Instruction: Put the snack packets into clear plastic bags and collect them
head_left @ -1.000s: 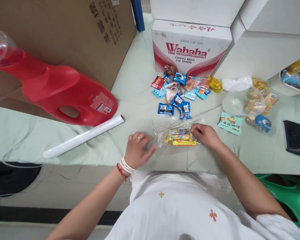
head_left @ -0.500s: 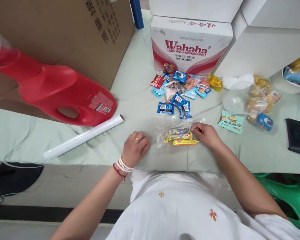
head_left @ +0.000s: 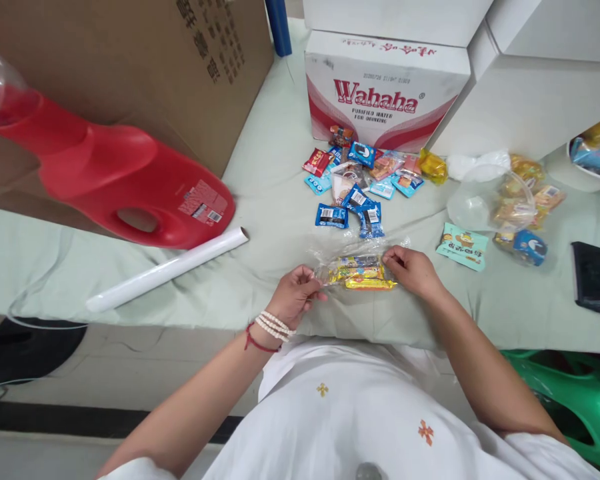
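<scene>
A clear plastic bag [head_left: 325,272] lies flat near the table's front edge, with several yellow-wrapped snack bars [head_left: 363,270] on or inside it; which of the two I cannot tell. My left hand [head_left: 300,292] pinches the bag's left end between thumb and fingers. At the other end, my right hand [head_left: 409,268] is closed, its fingertips touching the right side of the bag by the bars. Just beyond the bag sit blue snack packets [head_left: 331,215] with barcodes, part of a loose pile of small wrapped snacks [head_left: 353,175].
A red jug [head_left: 140,180] and a white tube [head_left: 170,270] lie on the left, before a large brown carton [head_left: 130,60]. A Wahaha box [head_left: 380,100] stands behind the pile. Rightward are a mint-green packet [head_left: 463,247], a clear plastic container [head_left: 467,200] and a black phone-like object [head_left: 594,275].
My left hand has moved right from the bare tablecloth and taken hold of the bag's left end. My right hand has stayed at the bag's right side.
</scene>
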The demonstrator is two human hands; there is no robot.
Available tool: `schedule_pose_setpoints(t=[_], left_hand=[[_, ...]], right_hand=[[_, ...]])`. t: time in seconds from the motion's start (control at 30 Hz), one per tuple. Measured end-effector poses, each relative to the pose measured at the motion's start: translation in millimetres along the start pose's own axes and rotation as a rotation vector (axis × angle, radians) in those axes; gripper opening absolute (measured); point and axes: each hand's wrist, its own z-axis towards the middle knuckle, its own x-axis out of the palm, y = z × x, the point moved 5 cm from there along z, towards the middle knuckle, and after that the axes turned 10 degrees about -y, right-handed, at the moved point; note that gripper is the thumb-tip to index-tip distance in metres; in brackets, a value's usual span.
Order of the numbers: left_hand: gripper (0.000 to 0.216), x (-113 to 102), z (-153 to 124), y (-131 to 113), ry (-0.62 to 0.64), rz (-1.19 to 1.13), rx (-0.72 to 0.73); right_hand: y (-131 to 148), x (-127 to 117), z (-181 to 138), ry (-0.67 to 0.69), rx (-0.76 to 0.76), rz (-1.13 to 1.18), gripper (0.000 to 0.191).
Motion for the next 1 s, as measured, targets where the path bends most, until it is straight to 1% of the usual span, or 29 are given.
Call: schedule_pose_setpoints(t=[0.1, 0.2, 0.33, 0.4, 0.43, 0.57, 0.63, 0.7, 0.73, 0.77, 0.8, 0.83, 0.87, 0.9, 0.93, 0.97, 1.0], left_hand=[[0.051, -5, 0, -3, -0.021, -0.140, -0.016], [0.050, -11, -1, -5, -0.010, -0.235, -0.042], [0.058, -15, -2, -6, 0.049, -0.261, -0.107], [0.055, -18, -2, -6, 0.063, -0.193, -0.116], [0.052, -21, 0, -7, 0.043, -0.135, -0.089], [0.043, -39, 9, -12, -0.105, 0.110, 0.103], [0.039, -49, 13, -12, -0.146, 0.190, 0.130], [0.033, -62, 11, -15, -0.237, 0.272, 0.188], [0.029, -69, 7, -18, -0.328, 0.323, 0.273], [0.025, -73, 0, -24, -0.431, 0.387, 0.400], [0.020, -73, -10, -30, -0.517, 0.464, 0.565], [0.016, -67, -22, -34, -0.556, 0.551, 0.754], [0.014, -54, -34, -37, -0.528, 0.644, 0.949], [0.014, -35, -44, -35, -0.429, 0.737, 1.126], [0.017, -13, -52, -31, -0.271, 0.822, 1.282], [0.021, 8, -58, -24, -0.119, 0.894, 1.399], [0.026, 27, -59, -18, -0.011, 0.958, 1.460]], right_hand=[[0, 0, 0, -0.008, 0.003, -0.001, 0.026], [0, 0, -1, -0.006, 0.012, -0.007, 0.026], [0, 0, -1, -0.007, 0.004, 0.005, 0.026], [0, 0, -1, -0.005, 0.008, 0.009, 0.026], [0, 0, -1, -0.006, 0.012, 0.008, 0.026], [0, 0, -1, -0.007, 0.016, -0.006, 0.026], [1, -1, 0, 0.000, 0.002, -0.016, 0.027], [2, -3, 2, 0.022, -0.026, -0.011, 0.027], [3, -4, 3, 0.039, -0.045, 0.002, 0.027], [5, -5, 5, 0.056, -0.064, 0.018, 0.027], [7, -7, 6, 0.068, -0.083, 0.031, 0.027], [9, -9, 8, 0.075, -0.101, 0.036, 0.027], [11, -11, 10, 0.076, -0.119, 0.029, 0.026], [13, -12, 12, 0.074, -0.135, 0.008, 0.026], [15, -14, 14, 0.072, -0.147, -0.028, 0.025], [16, -15, 15, 0.073, -0.154, -0.078, 0.024], [17, -16, 17, 0.082, -0.160, -0.136, 0.023]])
